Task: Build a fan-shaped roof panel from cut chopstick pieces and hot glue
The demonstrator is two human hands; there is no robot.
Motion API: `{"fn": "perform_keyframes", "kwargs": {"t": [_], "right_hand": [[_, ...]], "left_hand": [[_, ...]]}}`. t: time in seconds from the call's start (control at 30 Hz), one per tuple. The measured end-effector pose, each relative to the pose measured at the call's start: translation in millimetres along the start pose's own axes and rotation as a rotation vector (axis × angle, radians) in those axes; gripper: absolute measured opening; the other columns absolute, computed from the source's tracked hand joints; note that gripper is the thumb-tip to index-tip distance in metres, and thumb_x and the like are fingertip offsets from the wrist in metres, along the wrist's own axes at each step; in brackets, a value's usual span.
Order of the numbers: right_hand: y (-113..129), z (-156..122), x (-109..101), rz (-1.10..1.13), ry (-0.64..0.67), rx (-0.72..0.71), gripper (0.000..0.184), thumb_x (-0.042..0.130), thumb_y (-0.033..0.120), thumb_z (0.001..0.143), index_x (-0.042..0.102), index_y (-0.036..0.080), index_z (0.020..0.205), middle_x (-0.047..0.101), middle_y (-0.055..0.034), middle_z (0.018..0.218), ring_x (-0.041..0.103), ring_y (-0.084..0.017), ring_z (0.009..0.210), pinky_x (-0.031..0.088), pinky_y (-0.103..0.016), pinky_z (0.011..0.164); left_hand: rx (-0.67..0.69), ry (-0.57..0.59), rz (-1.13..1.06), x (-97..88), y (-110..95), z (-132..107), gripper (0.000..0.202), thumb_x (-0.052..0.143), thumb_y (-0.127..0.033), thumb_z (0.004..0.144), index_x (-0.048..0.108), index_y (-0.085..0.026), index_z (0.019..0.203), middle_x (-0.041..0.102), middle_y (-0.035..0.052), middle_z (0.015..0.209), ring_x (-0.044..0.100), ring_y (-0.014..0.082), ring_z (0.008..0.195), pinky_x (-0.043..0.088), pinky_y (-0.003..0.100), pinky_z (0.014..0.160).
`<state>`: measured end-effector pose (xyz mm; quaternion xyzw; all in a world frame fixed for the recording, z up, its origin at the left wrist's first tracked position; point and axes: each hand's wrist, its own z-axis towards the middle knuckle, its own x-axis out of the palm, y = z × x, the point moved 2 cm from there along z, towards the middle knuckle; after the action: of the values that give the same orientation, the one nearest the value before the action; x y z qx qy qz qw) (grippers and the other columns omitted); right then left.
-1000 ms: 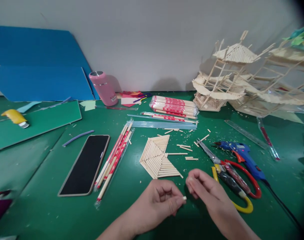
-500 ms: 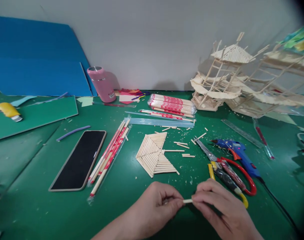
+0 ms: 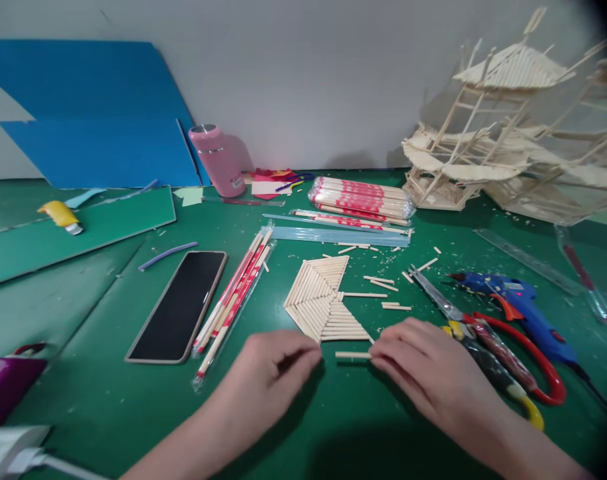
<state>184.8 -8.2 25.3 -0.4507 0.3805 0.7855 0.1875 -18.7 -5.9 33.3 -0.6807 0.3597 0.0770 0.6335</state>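
A short pale wooden stick lies level just above the green mat, right below a fan-shaped panel of glued sticks. My right hand pinches the stick's right end with its fingertips. My left hand rests a little to the left of the stick with its fingers curled in, a small gap between them and the stick's left end, and nothing shows in it. A few loose cut stick pieces lie scattered beside the panel.
A phone and wrapped chopsticks lie to the left. Red-handled scissors and a blue glue gun lie to the right. Behind are a chopstick bundle, a pink bottle, a stick-built model and blue boards.
Both hands moved up toward the fan-shaped panel with the stick. My left hand let go of the stick's left end; my right hand kept hold. The camera shifted.
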Motion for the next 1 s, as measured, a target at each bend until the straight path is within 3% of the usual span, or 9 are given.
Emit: {"fn": "perform_keyframes", "kwargs": {"t": [0.13, 0.37, 0.5, 0.63, 1.0], "right_hand": [[-8.6, 5.8, 10.6, -0.034, 0.031, 0.029, 0.013, 0.046, 0.019, 0.087, 0.059, 0.021, 0.089, 0.061, -0.002, 0.082, 0.051, -0.015, 0.075, 0.036, -0.03, 0.066], [-3.6, 6.2, 22.7, -0.027, -0.005, 0.057, 0.015, 0.048, 0.017, 0.086, 0.062, 0.021, 0.086, 0.061, -0.0017, 0.078, 0.051, -0.014, 0.072, 0.035, -0.029, 0.066], [-3.6, 7.9, 23.0, -0.052, -0.037, 0.041, 0.019, 0.047, 0.015, 0.085, 0.064, 0.021, 0.083, 0.061, -0.0024, 0.073, 0.051, -0.014, 0.069, 0.035, -0.028, 0.062], [-4.6, 9.3, 24.8, -0.049, 0.002, 0.052, 0.021, 0.046, 0.013, 0.084, 0.065, 0.021, 0.084, 0.06, -0.0023, 0.072, 0.051, -0.015, 0.068, 0.034, -0.028, 0.061], [-6.6, 8.2, 28.1, -0.046, 0.008, 0.068, 0.02, 0.046, 0.014, 0.085, 0.065, 0.021, 0.082, 0.06, -0.002, 0.071, 0.05, -0.014, 0.067, 0.035, -0.028, 0.061]], "left_hand": [[0.187, -0.181, 0.159, -16.8, 7.6, 14.8, 0.016, 0.047, -0.02, 0.083, 0.063, -0.018, 0.081, 0.061, 0.0014, 0.074, 0.055, 0.0128, 0.069, 0.041, 0.023, 0.062], [0.491, -0.2, 0.259, -1.8, 19.4, 25.0, 0.013, 0.05, -0.015, 0.081, 0.062, -0.016, 0.086, 0.058, 0.0041, 0.077, 0.051, 0.0155, 0.075, 0.04, 0.032, 0.07], [0.469, -0.117, 0.348, 2.3, 26.0, 22.0, 0.015, 0.054, -0.018, 0.079, 0.061, -0.017, 0.092, 0.057, 0.0047, 0.082, 0.048, 0.0181, 0.079, 0.035, 0.034, 0.07], [0.422, -0.056, 0.391, 2.2, 27.1, 23.7, 0.01, 0.057, -0.023, 0.079, 0.06, -0.017, 0.087, 0.055, 0.0036, 0.082, 0.046, 0.0185, 0.08, 0.033, 0.034, 0.07], [0.429, -0.016, 0.399, 5.4, 31.5, 24.5, 0.011, 0.048, -0.022, 0.085, 0.057, -0.018, 0.088, 0.051, 0.003, 0.084, 0.045, 0.017, 0.08, 0.031, 0.032, 0.071]]}}
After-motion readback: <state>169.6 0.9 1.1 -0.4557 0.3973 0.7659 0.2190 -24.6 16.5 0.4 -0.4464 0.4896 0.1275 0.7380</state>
